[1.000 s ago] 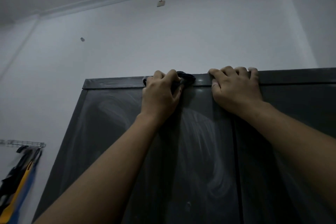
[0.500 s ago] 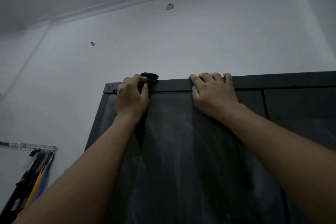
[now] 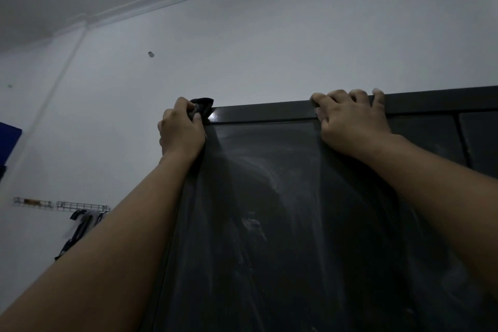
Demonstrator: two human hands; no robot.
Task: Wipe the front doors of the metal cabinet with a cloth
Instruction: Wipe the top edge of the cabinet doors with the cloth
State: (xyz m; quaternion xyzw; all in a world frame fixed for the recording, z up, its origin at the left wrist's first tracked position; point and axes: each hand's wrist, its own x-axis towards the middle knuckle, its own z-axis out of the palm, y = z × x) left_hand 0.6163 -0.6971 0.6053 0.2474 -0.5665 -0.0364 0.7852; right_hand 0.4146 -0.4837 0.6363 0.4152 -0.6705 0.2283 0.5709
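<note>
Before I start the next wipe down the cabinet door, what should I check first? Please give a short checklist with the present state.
1. Grip on the cloth: ok, the left hand holds it bunched in its fingers.
2. Starting place: ok, the cloth is at the upper left corner of the cabinet.
3. Support: ok, the right hand has its fingers curled over the top edge.
4. Left door clean: not ok, pale dusty smears cross it.
5. Right door clean: cannot tell, mostly out of view.
6. Cloth clean enough: cannot tell, dark and mostly hidden.
</note>
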